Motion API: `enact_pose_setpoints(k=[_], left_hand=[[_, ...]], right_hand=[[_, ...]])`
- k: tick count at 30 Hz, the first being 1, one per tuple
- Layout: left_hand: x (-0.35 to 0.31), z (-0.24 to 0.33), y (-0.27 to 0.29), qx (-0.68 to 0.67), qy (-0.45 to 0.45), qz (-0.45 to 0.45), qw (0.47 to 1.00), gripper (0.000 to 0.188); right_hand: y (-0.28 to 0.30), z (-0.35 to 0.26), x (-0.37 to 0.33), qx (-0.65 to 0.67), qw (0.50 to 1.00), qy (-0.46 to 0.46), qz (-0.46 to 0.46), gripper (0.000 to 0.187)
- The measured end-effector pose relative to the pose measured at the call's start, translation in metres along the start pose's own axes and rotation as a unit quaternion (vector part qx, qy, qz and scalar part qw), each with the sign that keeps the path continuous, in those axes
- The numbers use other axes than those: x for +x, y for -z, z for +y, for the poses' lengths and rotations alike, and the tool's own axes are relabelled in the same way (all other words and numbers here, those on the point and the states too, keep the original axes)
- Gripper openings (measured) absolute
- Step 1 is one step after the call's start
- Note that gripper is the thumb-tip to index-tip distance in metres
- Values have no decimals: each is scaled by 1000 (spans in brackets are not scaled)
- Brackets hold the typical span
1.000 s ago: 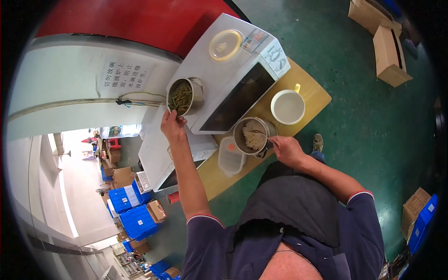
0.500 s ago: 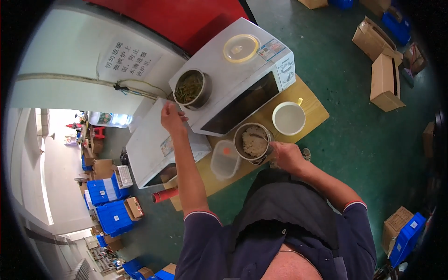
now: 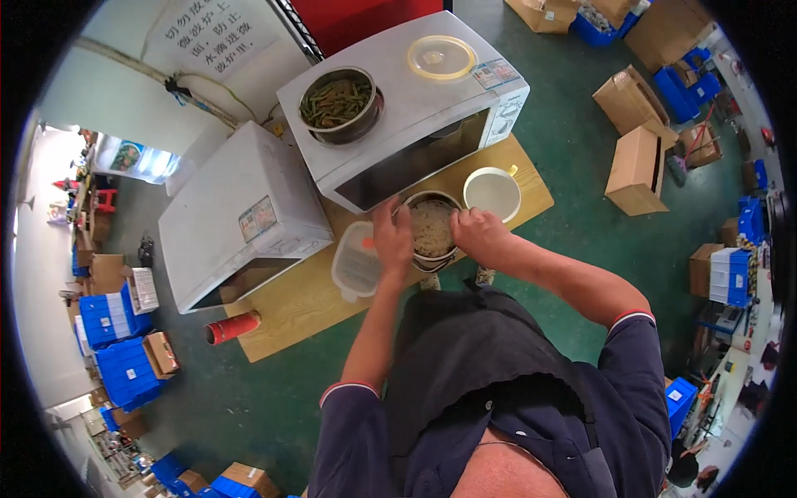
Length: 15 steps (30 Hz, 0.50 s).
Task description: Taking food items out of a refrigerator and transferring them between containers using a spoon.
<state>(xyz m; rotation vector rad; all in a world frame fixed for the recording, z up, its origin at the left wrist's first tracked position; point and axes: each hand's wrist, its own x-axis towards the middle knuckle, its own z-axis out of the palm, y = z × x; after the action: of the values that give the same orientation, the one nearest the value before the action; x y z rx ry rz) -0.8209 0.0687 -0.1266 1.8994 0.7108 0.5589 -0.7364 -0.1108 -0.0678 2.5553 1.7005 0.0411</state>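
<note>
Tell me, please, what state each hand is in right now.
Left hand: at the rice pot, left side; grip cannot be told.
Right hand: curled at its right rim; hold unclear.

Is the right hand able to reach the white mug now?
Probably yes: the white mug sits just beyond the right hand, nothing visible between, though that hand is at the rice pot.

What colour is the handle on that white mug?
The handle is yellow; the head view shows it best.

Light is fairly bright, strongest far left; the left grip [image 3: 393, 236] blurs slightly and dark-rimmed edges bend.
</note>
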Motion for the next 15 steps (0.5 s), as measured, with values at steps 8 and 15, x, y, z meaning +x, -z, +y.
enact_pose_setpoints(k=[8, 15], left_hand=[[7, -33, -19, 55, -93, 2, 994, 28], [4, -34, -19, 72, -81, 12, 994, 26]], right_hand=[[9, -11, 31, -145, 985, 41, -85, 16], [31, -14, 47, -135, 967, 87, -196, 12]])
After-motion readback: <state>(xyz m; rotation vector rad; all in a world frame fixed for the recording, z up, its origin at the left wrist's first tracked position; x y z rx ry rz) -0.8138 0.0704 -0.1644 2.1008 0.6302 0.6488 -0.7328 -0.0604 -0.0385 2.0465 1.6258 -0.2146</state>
